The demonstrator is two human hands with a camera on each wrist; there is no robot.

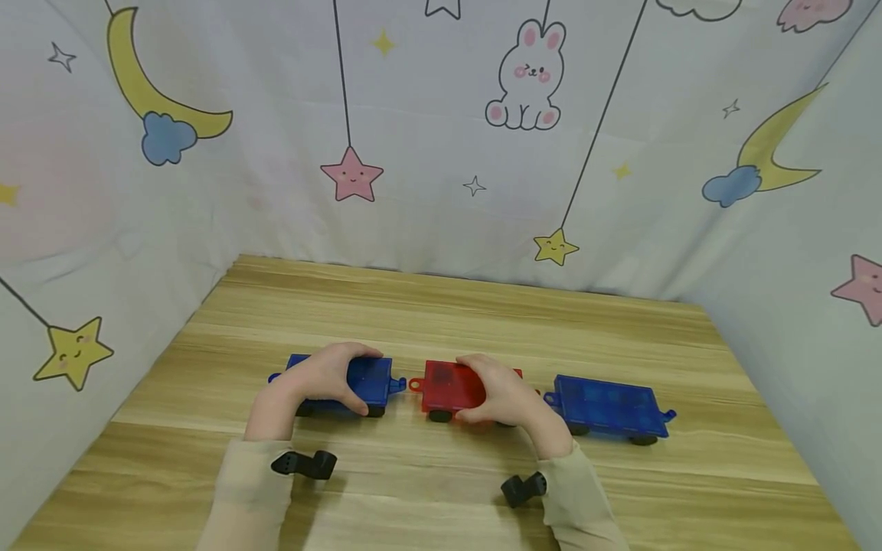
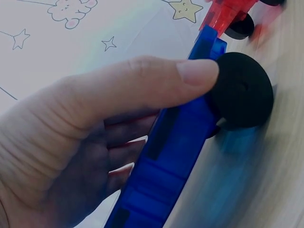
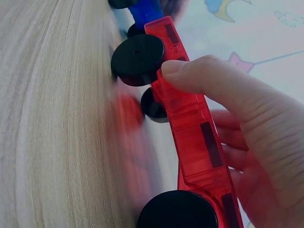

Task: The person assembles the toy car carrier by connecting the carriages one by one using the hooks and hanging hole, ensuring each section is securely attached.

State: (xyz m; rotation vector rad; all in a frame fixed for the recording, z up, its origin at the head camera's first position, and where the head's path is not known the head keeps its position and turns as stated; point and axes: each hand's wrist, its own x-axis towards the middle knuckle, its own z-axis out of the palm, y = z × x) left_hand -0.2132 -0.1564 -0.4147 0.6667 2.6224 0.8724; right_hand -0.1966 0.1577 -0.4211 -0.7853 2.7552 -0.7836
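My left hand (image 1: 324, 376) grips a translucent blue toy train wagon (image 1: 372, 380) across its width; in the left wrist view the thumb (image 2: 199, 76) presses its side by a black wheel (image 2: 243, 90). With my right hand (image 1: 499, 392) I hold a red toy train wagon (image 1: 448, 385) the same way, thumb (image 3: 175, 71) on its near side. Between the two wagons, the blue one's hook (image 1: 398, 385) points at the red one's ring (image 1: 416, 385), a small gap apart. The red wagon's right end is partly hidden behind my hand.
A second blue wagon (image 1: 609, 408) stands to the right of the red one, its ring (image 1: 550, 399) facing left and its hook (image 1: 668, 415) facing right. Wood-grain tabletop (image 1: 413, 490) lies under everything. A white printed curtain (image 1: 427, 222) borders the table at the back and sides.
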